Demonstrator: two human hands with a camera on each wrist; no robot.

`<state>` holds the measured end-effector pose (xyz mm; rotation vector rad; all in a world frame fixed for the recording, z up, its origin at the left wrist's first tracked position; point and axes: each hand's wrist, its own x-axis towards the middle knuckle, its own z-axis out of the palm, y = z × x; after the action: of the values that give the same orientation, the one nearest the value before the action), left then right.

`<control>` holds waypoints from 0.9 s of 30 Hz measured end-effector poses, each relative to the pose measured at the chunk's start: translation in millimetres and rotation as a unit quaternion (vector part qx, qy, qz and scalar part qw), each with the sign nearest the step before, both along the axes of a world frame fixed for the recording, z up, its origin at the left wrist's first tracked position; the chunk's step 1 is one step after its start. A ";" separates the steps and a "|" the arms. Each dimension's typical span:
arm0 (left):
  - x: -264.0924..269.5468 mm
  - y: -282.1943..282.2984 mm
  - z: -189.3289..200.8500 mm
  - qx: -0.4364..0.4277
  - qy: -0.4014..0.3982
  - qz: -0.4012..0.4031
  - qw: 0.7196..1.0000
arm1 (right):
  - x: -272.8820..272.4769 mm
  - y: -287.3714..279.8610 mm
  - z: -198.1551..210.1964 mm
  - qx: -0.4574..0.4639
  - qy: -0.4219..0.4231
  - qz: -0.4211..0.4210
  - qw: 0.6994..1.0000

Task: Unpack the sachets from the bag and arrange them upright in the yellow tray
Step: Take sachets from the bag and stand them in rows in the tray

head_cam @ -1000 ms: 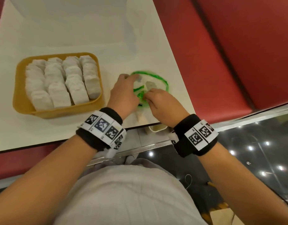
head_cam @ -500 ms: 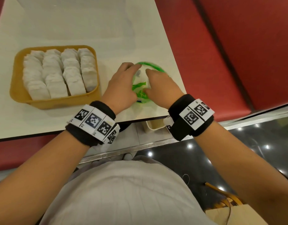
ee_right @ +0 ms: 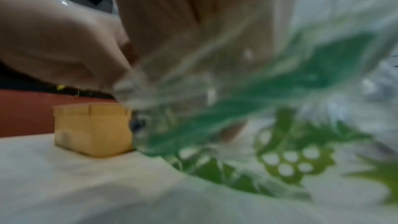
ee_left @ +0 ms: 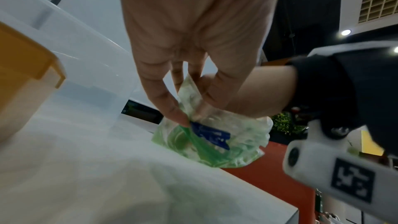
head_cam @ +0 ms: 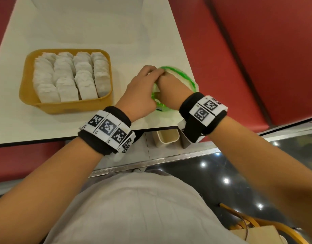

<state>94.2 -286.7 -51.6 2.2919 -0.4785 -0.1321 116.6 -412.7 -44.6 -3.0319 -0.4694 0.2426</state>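
Sachets (head_cam: 70, 76) stand upright in rows in the yellow tray (head_cam: 28, 95) toward the table's (head_cam: 102, 25) left side. Near its front right corner, we see our left hand (head_cam: 141, 92) pinching the green-printed plastic bag (ee_left: 217, 144). Our right hand (head_cam: 169, 90) reaches inside; its fingers are hidden, grasp unclear. Right-wrist view blurred.

My bag (head_cam: 182, 77) is clear plastic printed with green — leafy shapes dotted with pale rounds — and it carries a dark blue label (ee_left: 210, 134). The tray (head_cam: 67, 107) is mustard yellow, its sachets (head_cam: 70, 77) off-white. The bench (head_cam: 91, 27) is white with a black edge; the seats (head_cam: 257, 50) are red. My wristbands (head_cam: 202, 113) are black with black-and-white square codes.
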 end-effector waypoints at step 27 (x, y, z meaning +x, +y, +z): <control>32.0 2.7 1.3 0.088 -0.001 0.135 0.987 | 1.2 -57.5 31.3 0.451 -0.172 -0.268 0.834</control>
<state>126.2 -284.0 -50.2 2.5056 -0.1590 -0.0394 117.8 -470.3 -13.3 -2.1129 0.2346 -0.4440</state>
